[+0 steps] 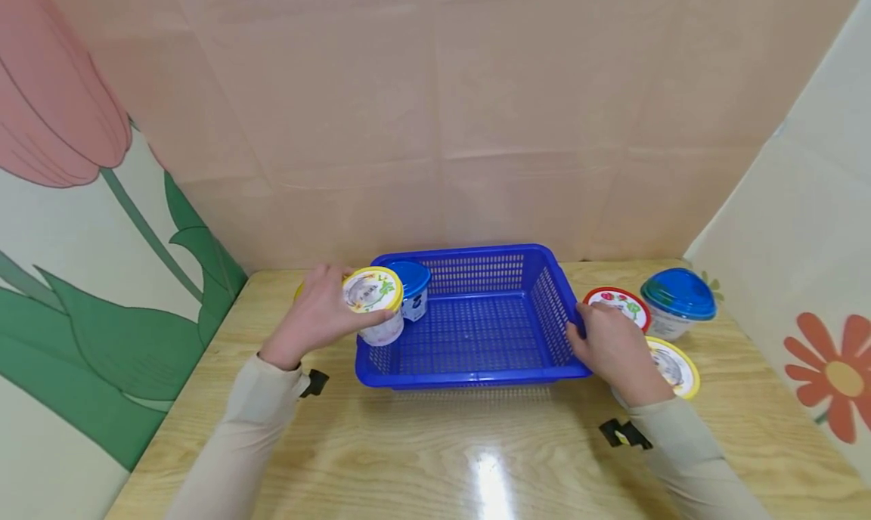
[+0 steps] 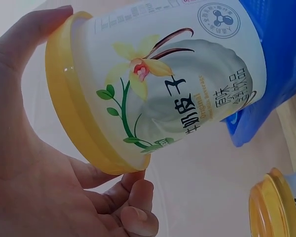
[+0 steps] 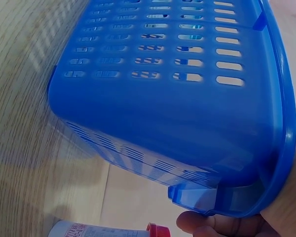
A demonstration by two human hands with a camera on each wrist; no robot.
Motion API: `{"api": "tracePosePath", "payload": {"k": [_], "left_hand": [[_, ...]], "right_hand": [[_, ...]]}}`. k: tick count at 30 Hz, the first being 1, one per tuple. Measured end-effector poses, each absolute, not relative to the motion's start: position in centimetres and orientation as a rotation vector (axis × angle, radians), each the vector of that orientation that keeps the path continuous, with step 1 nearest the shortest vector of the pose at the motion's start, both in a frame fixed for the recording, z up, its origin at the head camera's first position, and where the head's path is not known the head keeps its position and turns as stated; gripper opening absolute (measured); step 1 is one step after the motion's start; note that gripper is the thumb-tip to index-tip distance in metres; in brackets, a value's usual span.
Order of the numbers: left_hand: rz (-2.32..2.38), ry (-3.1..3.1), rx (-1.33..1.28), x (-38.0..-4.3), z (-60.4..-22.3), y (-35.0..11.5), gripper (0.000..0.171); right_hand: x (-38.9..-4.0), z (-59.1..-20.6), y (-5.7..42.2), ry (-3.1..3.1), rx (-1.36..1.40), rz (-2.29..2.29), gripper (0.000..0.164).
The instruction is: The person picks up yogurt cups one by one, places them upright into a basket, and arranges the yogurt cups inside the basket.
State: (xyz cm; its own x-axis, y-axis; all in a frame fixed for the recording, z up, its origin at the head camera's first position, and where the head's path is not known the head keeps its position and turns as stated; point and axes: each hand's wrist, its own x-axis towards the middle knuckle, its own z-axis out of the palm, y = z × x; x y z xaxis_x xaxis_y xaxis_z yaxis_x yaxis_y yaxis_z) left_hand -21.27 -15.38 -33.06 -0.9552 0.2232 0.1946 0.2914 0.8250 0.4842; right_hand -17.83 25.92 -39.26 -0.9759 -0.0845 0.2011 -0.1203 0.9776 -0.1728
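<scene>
My left hand [image 1: 316, 314] grips a white yogurt cup with a yellow lid [image 1: 373, 289] around its lid, thumb on one side and fingers on the other. The cup hangs over the left end of a blue plastic basket [image 1: 469, 377]; its side shows a yellow flower print in the left wrist view. Inside the basket, at the back left, stands a cup with a blue lid [image 1: 411, 277]. On the opposite side, my right hand [image 1: 615, 350] holds the basket's right rim, fingers curled at the edge in the right wrist view.
Right of the basket stand a red-lidded cup [image 1: 621, 306], a blue-lidded cup [image 1: 677, 297] and a yellow-lidded cup [image 1: 674, 365], partly behind my right hand. Another yellow-lidded cup [image 2: 274, 207] is left of the basket. A covered wall [image 1: 435, 127] rises behind the wooden table [image 1: 408, 459].
</scene>
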Motion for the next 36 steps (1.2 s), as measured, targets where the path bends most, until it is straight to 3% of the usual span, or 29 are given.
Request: {"api": "tracePosePath", "payload": {"k": [22,36], "left_hand": [[-0.775,-2.984,-0.500,-22.3,-32.5,-13.4,0.103],[-0.709,-3.076,-0.481,-22.5,-32.8,-13.3,0.097]], "right_hand": [[-17.6,-39.3,26.0,-2.889,0.175,0.278,0.047],[-17.7,-39.2,25.8,-2.925,0.147,0.280,0.049]]}}
